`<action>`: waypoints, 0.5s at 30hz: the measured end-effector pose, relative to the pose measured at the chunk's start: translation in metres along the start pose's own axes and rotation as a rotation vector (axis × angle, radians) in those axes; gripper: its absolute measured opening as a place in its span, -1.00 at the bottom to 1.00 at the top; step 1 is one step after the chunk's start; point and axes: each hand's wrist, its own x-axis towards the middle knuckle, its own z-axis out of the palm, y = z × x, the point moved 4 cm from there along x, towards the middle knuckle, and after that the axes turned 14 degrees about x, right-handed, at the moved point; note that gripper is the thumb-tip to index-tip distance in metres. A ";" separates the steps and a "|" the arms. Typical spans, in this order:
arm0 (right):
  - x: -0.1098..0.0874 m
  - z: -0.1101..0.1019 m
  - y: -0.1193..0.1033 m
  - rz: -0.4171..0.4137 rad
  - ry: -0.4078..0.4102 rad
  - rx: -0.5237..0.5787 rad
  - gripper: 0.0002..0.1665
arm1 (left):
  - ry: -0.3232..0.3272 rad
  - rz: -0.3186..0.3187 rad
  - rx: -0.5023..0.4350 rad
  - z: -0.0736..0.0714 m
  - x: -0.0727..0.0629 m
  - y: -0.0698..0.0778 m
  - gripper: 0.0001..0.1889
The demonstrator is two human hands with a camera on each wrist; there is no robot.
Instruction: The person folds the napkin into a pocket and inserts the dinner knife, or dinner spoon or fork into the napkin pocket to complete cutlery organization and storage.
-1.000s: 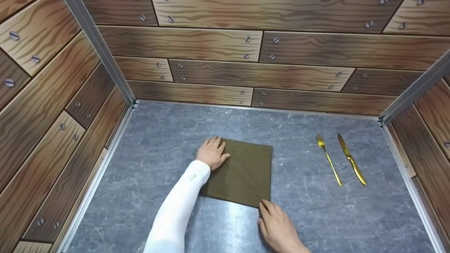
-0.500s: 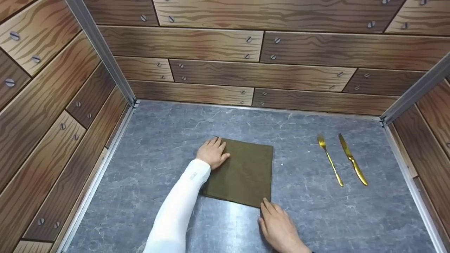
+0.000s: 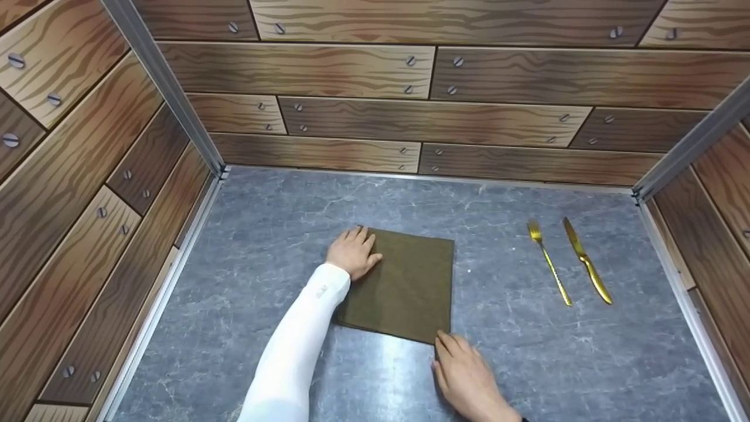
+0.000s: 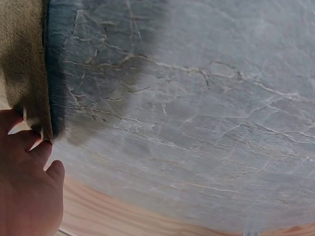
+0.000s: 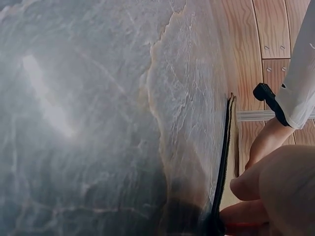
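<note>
Between wood-patterned walls (image 3: 328,70), across the veined grey bench (image 3: 234,246), left hand (image 3: 352,256) and right hand (image 3: 467,375) rest relaxed fingers (image 3: 370,241) on brown cloth (image 3: 410,284).

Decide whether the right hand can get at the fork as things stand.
Probably yes: only bare table shows between the right hand and the fork, with the knife beyond, though the hand would have to leave the cloth.
</note>
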 end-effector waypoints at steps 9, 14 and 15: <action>0.000 0.002 0.000 -0.018 0.044 -0.010 -0.43 | 0.033 0.028 0.031 0.001 0.001 0.000 -0.31; 0.001 0.004 0.001 0.005 0.030 0.009 -0.38 | 0.028 0.042 0.020 0.002 0.001 -0.002 -0.31; 0.002 0.004 0.001 0.011 0.026 0.009 -0.38 | 0.035 0.043 0.021 0.002 0.001 -0.002 -0.32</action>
